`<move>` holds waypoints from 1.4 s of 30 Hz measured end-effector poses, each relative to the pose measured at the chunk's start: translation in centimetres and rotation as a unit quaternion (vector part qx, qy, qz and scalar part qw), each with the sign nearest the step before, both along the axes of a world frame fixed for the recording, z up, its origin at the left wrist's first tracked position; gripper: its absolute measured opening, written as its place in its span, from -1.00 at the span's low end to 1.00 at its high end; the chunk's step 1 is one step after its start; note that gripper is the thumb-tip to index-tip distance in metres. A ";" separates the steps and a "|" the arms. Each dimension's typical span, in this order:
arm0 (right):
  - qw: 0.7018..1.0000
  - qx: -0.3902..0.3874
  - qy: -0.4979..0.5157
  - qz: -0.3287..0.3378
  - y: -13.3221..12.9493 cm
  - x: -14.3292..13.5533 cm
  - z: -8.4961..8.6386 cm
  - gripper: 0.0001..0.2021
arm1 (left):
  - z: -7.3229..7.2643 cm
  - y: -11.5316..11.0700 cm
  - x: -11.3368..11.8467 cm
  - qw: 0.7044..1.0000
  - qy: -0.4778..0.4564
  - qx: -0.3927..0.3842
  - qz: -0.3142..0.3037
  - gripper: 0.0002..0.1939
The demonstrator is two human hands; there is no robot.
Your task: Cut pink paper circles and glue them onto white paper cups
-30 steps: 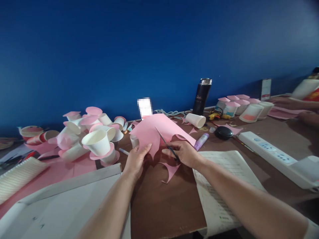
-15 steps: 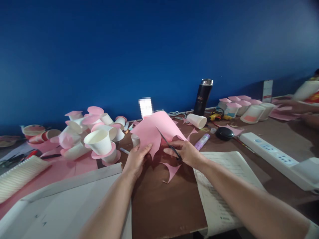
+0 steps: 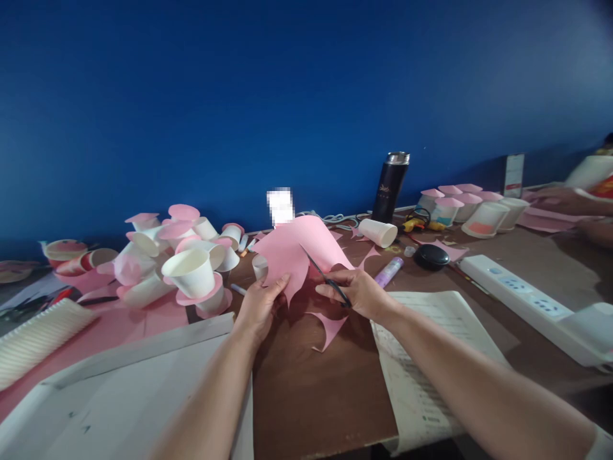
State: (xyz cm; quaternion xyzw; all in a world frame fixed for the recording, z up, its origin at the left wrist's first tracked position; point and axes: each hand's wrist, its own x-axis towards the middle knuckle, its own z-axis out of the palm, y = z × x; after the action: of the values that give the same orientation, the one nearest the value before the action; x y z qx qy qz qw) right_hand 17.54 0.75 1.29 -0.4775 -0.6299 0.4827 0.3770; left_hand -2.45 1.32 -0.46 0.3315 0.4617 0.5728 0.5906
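ok so our left hand (image 3: 261, 305) pinches the pink paper (image 3: 306, 239) by its near edge, our right hand (image 3: 361, 294) grips the scissors (image 3: 328, 279), long axis slanting away and left, paper just beyond both

Black flask (image 3: 391, 188), blue wall (image 3: 306, 96) behind it, white cable (image 3: 341, 221) to its left, white power strip (image 3: 524, 292) to its right

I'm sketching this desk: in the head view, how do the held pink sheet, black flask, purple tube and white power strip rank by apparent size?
1. Pink sheet and white power strip: too alike to rank
2. Black flask
3. Purple tube
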 end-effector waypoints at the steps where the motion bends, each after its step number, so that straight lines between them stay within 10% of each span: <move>1: 1.000 0.000 0.000 0.002 0.0 0.0 0.0 -0.63 | -0.1 0.0 0.0 1.000 -0.001 0.008 -0.006 -0.59; 42: 0.996 -0.074 0.039 0.022 -0.1 -0.4 -0.4 -0.43 | -0.3 -0.2 0.4 0.998 -0.037 0.041 -0.006 -0.56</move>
State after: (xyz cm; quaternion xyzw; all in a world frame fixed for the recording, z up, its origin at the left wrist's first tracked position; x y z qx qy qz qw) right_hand 17.15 0.60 0.90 -0.4716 -0.5874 0.5543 0.3540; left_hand -2.03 1.13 -0.76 0.3369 0.4134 0.5994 0.5969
